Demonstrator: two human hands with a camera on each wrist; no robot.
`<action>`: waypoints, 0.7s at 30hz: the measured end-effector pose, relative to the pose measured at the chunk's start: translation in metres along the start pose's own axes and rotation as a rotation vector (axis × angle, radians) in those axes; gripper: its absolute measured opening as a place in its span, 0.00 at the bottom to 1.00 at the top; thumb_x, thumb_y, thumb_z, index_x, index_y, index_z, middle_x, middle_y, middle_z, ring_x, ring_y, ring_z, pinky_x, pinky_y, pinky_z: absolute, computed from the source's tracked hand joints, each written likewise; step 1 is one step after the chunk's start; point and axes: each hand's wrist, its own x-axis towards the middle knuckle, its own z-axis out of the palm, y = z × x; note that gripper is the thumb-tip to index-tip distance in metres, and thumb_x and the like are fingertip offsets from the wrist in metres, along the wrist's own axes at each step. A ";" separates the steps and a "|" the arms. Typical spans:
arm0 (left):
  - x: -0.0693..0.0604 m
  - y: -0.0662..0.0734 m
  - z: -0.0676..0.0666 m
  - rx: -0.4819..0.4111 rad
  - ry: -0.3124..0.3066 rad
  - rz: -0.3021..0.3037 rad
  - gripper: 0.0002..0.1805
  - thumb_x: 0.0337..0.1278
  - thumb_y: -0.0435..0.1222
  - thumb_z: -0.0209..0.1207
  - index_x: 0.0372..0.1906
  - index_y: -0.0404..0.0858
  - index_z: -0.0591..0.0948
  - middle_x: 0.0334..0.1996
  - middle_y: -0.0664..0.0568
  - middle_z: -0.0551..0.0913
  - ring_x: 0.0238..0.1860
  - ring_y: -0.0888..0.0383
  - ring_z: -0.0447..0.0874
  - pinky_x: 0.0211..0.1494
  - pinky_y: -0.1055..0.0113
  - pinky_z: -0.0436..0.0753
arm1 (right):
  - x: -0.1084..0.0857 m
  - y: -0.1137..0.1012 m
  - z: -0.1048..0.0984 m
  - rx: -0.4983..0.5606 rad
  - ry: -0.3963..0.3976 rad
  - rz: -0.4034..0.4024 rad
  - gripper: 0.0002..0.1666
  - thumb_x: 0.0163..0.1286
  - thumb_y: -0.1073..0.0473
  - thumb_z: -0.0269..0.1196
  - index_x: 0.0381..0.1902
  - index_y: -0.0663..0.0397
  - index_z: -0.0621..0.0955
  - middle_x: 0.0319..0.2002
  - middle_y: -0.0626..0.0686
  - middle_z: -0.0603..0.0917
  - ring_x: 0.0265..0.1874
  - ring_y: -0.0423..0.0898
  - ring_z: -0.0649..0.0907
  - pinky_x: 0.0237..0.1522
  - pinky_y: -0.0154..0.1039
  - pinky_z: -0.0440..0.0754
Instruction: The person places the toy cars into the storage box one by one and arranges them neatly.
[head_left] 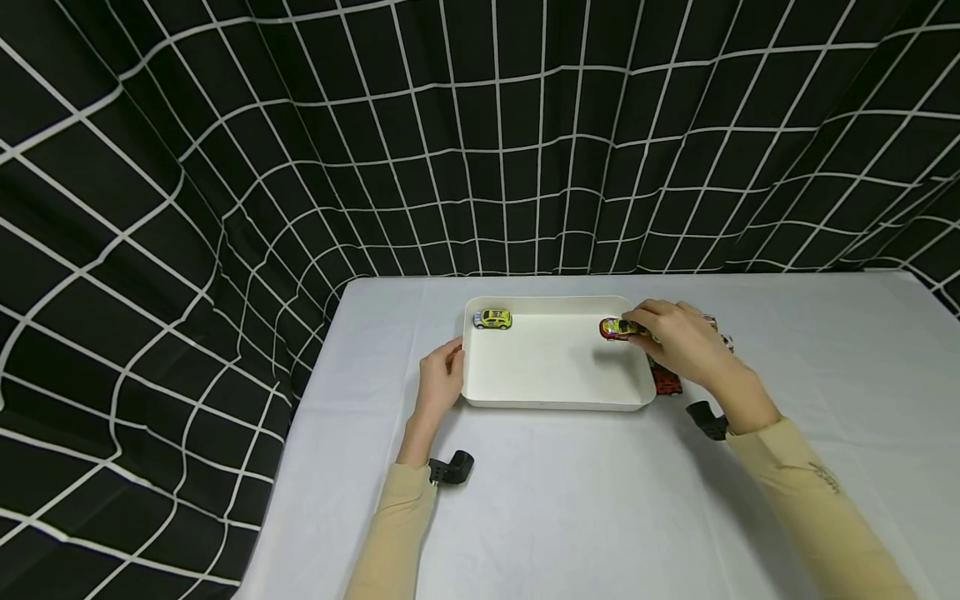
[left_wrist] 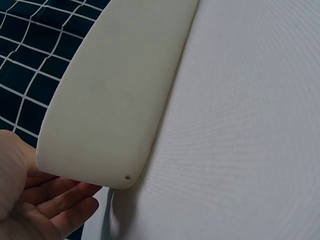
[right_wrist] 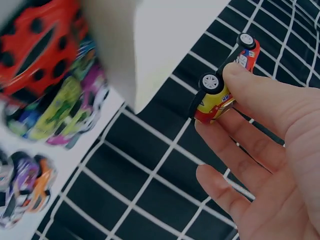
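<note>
My right hand (head_left: 686,346) pinches a small yellow and red toy car (head_left: 617,328) above the right part of the white tray (head_left: 555,405). In the right wrist view the thumb and fingers of the hand (right_wrist: 265,145) hold the car (right_wrist: 220,95) with its wheels showing. At the tray's left wall, my left hand (head_left: 441,379) touches the rim; in the left wrist view its fingers (left_wrist: 70,200) lie against the end of the tray (left_wrist: 110,100). A yellow-green toy car (head_left: 492,319) sits in the tray's back left corner.
Just right of the tray is a red toy car (head_left: 666,381), with more cars partly hidden by the right hand. The right wrist view shows a red car with black spots (right_wrist: 40,45) and colourful ones. A black gridded curtain (head_left: 525,150) hangs behind the white table (head_left: 540,500).
</note>
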 end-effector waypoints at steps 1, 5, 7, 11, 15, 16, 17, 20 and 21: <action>0.000 0.000 0.000 0.003 0.000 0.002 0.16 0.63 0.25 0.50 0.54 0.25 0.75 0.43 0.36 0.81 0.36 0.51 0.83 0.35 0.70 0.83 | 0.003 -0.001 0.002 0.005 0.000 -0.007 0.16 0.51 0.67 0.70 0.40 0.65 0.82 0.36 0.59 0.82 0.35 0.55 0.81 0.36 0.53 0.77; 0.000 0.001 0.000 0.007 0.003 0.018 0.16 0.62 0.25 0.50 0.54 0.24 0.74 0.42 0.35 0.81 0.37 0.50 0.83 0.35 0.69 0.83 | 0.016 -0.006 0.008 0.025 -0.009 -0.011 0.16 0.53 0.66 0.69 0.41 0.65 0.82 0.37 0.59 0.82 0.36 0.55 0.81 0.37 0.52 0.77; 0.000 0.002 0.000 0.007 0.003 0.018 0.16 0.62 0.25 0.50 0.54 0.24 0.75 0.43 0.35 0.81 0.37 0.50 0.83 0.35 0.69 0.83 | 0.023 -0.010 0.010 0.029 -0.013 -0.016 0.16 0.53 0.65 0.69 0.41 0.65 0.82 0.37 0.59 0.82 0.36 0.55 0.81 0.37 0.52 0.77; 0.000 0.002 -0.001 0.004 0.001 0.020 0.16 0.62 0.25 0.50 0.54 0.23 0.74 0.43 0.35 0.81 0.37 0.50 0.83 0.35 0.69 0.83 | 0.035 -0.018 0.015 0.035 -0.019 -0.033 0.16 0.53 0.66 0.70 0.40 0.64 0.82 0.36 0.58 0.83 0.34 0.54 0.81 0.35 0.51 0.77; 0.000 0.002 -0.001 0.002 0.001 0.016 0.16 0.62 0.25 0.51 0.54 0.24 0.74 0.43 0.35 0.81 0.37 0.49 0.83 0.36 0.68 0.83 | 0.046 -0.021 0.022 0.051 -0.043 -0.040 0.15 0.53 0.65 0.70 0.40 0.63 0.83 0.36 0.58 0.83 0.33 0.53 0.81 0.35 0.50 0.78; -0.001 0.002 -0.001 0.002 0.001 0.016 0.16 0.62 0.25 0.51 0.54 0.24 0.74 0.43 0.35 0.81 0.37 0.49 0.83 0.36 0.68 0.83 | 0.049 -0.022 0.023 0.061 -0.049 -0.041 0.15 0.53 0.66 0.70 0.40 0.63 0.83 0.35 0.57 0.83 0.33 0.52 0.81 0.35 0.49 0.78; -0.001 0.002 -0.001 0.003 0.001 0.012 0.16 0.62 0.25 0.51 0.54 0.24 0.74 0.43 0.35 0.81 0.37 0.49 0.83 0.36 0.69 0.83 | 0.052 -0.023 0.025 0.069 -0.055 -0.041 0.15 0.53 0.65 0.70 0.40 0.63 0.83 0.35 0.57 0.83 0.32 0.52 0.81 0.35 0.49 0.78; -0.001 0.001 0.000 0.002 0.002 0.015 0.16 0.62 0.25 0.51 0.54 0.24 0.74 0.43 0.35 0.81 0.37 0.49 0.83 0.35 0.69 0.83 | 0.059 -0.026 0.030 0.095 -0.073 -0.041 0.15 0.53 0.66 0.70 0.40 0.63 0.83 0.35 0.57 0.83 0.32 0.52 0.82 0.36 0.48 0.79; -0.001 0.001 0.000 0.003 0.003 0.022 0.16 0.62 0.25 0.51 0.54 0.23 0.74 0.43 0.34 0.81 0.37 0.49 0.83 0.35 0.69 0.83 | 0.062 -0.027 0.031 0.099 -0.079 -0.042 0.15 0.53 0.66 0.70 0.40 0.63 0.83 0.35 0.57 0.83 0.31 0.52 0.82 0.36 0.48 0.79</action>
